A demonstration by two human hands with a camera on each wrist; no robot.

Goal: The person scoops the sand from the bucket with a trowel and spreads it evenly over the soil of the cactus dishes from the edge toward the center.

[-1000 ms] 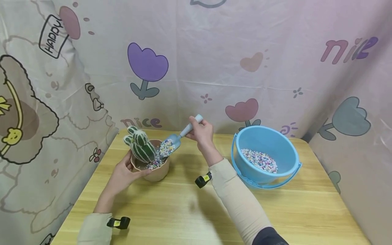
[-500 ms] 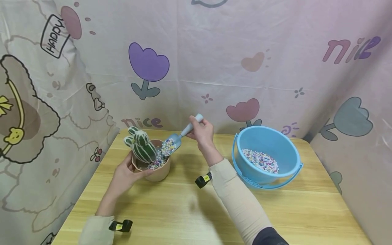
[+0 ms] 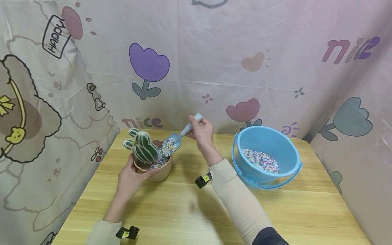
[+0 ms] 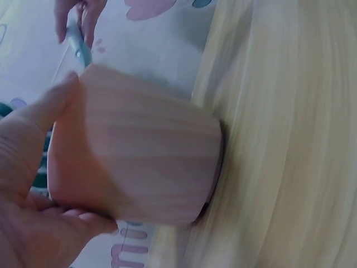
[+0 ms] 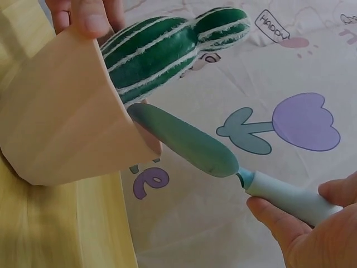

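A peach-coloured flowerpot [image 3: 163,172] stands on the table, holding a green, white-striped cactus [image 3: 146,150] that leans left. Small multicoloured beads [image 3: 158,162] lie beside the cactus inside. My left hand [image 3: 132,177] grips the pot, thumb along the near side and fingers at its left; the left wrist view shows the pot's outer wall [image 4: 145,151] between them. With my right hand [image 3: 203,133] I hold the pale handle of a blue hand trowel [image 5: 187,139]. Its blade, loaded with beads [image 3: 168,147], sits at the pot's right rim, tip inside.
A blue bucket [image 3: 260,136] with more beads [image 3: 260,160] at its bottom stands on the right of the wooden table [image 3: 183,217], its handle lowered to the front. A printed cloth [image 3: 202,61] hangs close behind and along both sides.
My left wrist has swung slightly right, and the pot and cactus have turned a little with that hand. The right hand and the loaded trowel stay almost still.
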